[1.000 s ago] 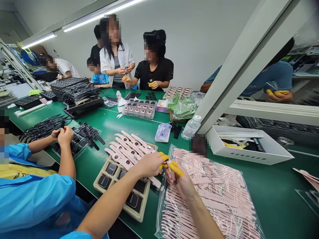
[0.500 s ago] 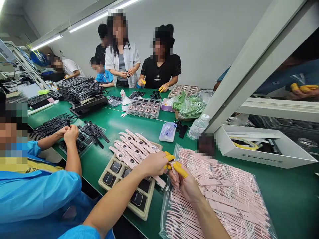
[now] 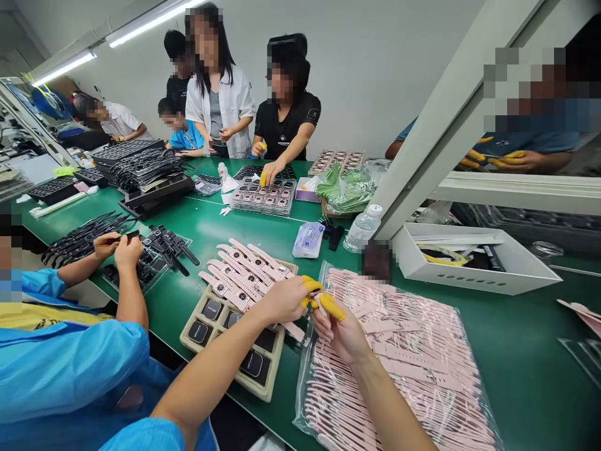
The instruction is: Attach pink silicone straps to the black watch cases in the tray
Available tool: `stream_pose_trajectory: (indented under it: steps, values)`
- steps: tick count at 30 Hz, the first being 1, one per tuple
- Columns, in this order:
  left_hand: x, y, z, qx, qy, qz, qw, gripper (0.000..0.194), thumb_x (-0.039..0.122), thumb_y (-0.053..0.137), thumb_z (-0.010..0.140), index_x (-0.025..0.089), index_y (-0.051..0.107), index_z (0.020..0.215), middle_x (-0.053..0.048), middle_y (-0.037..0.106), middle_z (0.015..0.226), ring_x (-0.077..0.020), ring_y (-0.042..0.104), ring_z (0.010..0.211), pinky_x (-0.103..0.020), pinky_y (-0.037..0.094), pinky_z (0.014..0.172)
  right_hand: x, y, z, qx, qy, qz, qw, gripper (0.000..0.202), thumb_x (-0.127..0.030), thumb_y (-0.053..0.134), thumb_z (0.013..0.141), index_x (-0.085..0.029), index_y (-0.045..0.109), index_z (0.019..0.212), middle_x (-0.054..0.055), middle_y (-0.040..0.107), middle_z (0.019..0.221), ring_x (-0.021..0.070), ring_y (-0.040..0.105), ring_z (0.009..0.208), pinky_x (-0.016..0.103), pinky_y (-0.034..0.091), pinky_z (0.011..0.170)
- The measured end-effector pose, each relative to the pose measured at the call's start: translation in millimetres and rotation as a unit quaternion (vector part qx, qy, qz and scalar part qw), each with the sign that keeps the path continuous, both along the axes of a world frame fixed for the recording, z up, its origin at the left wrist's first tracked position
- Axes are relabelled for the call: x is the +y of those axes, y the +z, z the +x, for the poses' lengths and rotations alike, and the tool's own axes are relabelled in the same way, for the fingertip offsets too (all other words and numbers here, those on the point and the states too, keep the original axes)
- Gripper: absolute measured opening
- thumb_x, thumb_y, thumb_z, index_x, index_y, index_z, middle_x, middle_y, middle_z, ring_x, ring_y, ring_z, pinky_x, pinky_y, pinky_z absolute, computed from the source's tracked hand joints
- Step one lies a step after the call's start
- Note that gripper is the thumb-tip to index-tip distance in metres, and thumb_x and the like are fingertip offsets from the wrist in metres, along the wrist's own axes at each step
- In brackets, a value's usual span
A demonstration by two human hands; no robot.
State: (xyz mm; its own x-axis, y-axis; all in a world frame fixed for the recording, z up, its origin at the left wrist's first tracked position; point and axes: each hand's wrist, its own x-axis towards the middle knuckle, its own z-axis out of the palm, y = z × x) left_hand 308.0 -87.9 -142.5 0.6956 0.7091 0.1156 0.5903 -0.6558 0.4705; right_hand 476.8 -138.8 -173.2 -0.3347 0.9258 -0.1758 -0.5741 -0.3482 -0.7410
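My left hand (image 3: 292, 299) and my right hand (image 3: 342, 326) meet over the bench, both wearing yellow finger covers. The right fingers are closed on a pink watch strap (image 3: 320, 303). The left fingers pinch tightly against it, hiding what lies between them. Under my left forearm is a beige tray (image 3: 263, 389) with dark square watch cases (image 3: 254, 362) in its compartments. Assembled watches with pink straps (image 3: 242, 297) lie across the tray's far part. Beneath my right forearm lies a clear plastic bag (image 3: 300, 401) with many pink straps (image 3: 399, 376) on it.
A co-worker at left handles black straps beside a pile of black watches (image 3: 169, 245). A bottle (image 3: 364, 228), a small packet (image 3: 308, 240) and a white box (image 3: 469, 275) stand beyond the bag. Other people work across the green bench (image 3: 526, 351), near stacked watch trays (image 3: 263, 203).
The view has shifted slightly. My hands stay together, with the left fingers now covering more of the held piece. Across the bench, a co-worker has reached down to the stacked trays.
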Motion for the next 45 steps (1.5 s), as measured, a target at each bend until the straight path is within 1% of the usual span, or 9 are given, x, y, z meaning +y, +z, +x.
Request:
stream_pose_trajectory:
  steps: [6,13,18,23,26,30,35,40,45]
  values:
    - [0.0,-0.6,0.7,0.022,0.002,0.015,1.000,0.048,0.010,0.046,0.090,0.015,0.057,0.136,-0.016,0.061,0.131,-0.0283,0.059,0.125,-0.043,0.053,0.108,2.5,-3.4,-1.1,0.030,-0.018,-0.018,0.999,0.043,-0.053,0.082,0.082,-0.022,0.052,0.074,-0.007,0.042,0.050,0.0057,0.027,0.039,0.019,0.025,0.037]
    - [-0.7,5.6,0.7,-0.028,-0.022,-0.006,0.999,0.041,0.024,0.038,0.103,0.013,0.054,0.140,-0.015,0.060,0.127,-0.0257,0.058,0.120,-0.042,0.051,0.109,4.0,0.4,1.2,0.028,-0.032,-0.037,0.998,0.047,-0.050,0.084,0.080,-0.021,0.049,0.068,-0.008,0.041,0.050,0.0052,0.026,0.040,0.019,0.025,0.036]
    - [-1.7,9.3,2.8,0.028,-0.015,0.015,0.999,0.033,0.021,0.043,0.098,0.014,0.062,0.123,-0.014,0.062,0.117,-0.0272,0.059,0.112,-0.043,0.053,0.102,5.4,-0.3,5.1,0.022,0.004,-0.056,0.998,0.047,-0.047,0.084,0.081,-0.021,0.048,0.067,-0.008,0.038,0.050,0.0042,0.020,0.040,0.017,0.020,0.034]
    - [-4.2,14.4,2.0,0.101,-0.010,0.040,0.994,0.028,0.024,0.048,0.097,0.014,0.065,0.116,-0.014,0.063,0.113,-0.0274,0.061,0.106,-0.041,0.054,0.098,5.7,-5.4,5.8,0.007,0.026,-0.070,0.997,0.051,-0.049,0.083,0.083,-0.020,0.046,0.063,-0.009,0.035,0.050,0.0030,0.017,0.041,0.016,0.019,0.034]
    - [-3.1,13.7,1.1,0.092,-0.011,0.028,0.995,0.029,0.025,0.047,0.098,0.014,0.065,0.119,-0.013,0.064,0.111,-0.0262,0.062,0.106,-0.039,0.053,0.098,4.2,-5.0,5.5,-0.006,0.032,-0.068,0.997,0.053,-0.051,0.083,0.082,-0.020,0.046,0.062,-0.008,0.036,0.050,0.0028,0.018,0.041,0.016,0.019,0.035]
    - [-0.4,12.1,0.8,0.036,-0.013,-0.028,0.999,0.034,0.024,0.043,0.101,0.013,0.062,0.127,-0.013,0.065,0.117,-0.0250,0.062,0.112,-0.038,0.053,0.102,1.6,-1.5,4.3,-0.030,0.015,-0.049,0.998,0.050,-0.052,0.083,0.083,-0.020,0.048,0.064,-0.006,0.040,0.050,0.0042,0.024,0.041,0.018,0.023,0.036]
    - [-2.5,16.8,2.4,-0.009,-0.005,-0.054,0.998,0.038,0.025,0.038,0.104,0.012,0.057,0.135,-0.014,0.064,0.125,-0.0242,0.061,0.121,-0.038,0.050,0.109,1.5,-0.9,4.8,0.001,-0.003,-0.046,0.999,0.049,-0.053,0.083,0.082,-0.020,0.051,0.064,-0.005,0.042,0.051,0.0060,0.025,0.042,0.020,0.026,0.037]
    - [-3.7,18.8,3.0,0.016,-0.010,-0.041,0.999,0.040,0.023,0.039,0.103,0.009,0.057,0.135,-0.016,0.064,0.124,-0.0258,0.060,0.119,-0.038,0.051,0.108,3.2,-3.9,6.5,0.020,0.008,-0.059,0.998,0.049,-0.050,0.082,0.084,-0.020,0.052,0.060,-0.005,0.038,0.051,0.0065,0.021,0.043,0.022,0.026,0.036]
    - [-1.0,13.6,1.7,0.076,-0.014,-0.007,0.997,0.032,0.023,0.046,0.098,0.012,0.063,0.123,-0.014,0.066,0.112,-0.0270,0.062,0.109,-0.039,0.053,0.099,4.3,-6.2,6.0,0.010,0.028,-0.059,0.998,0.054,-0.053,0.084,0.081,-0.019,0.050,0.058,-0.006,0.039,0.051,0.0046,0.019,0.044,0.018,0.024,0.036]
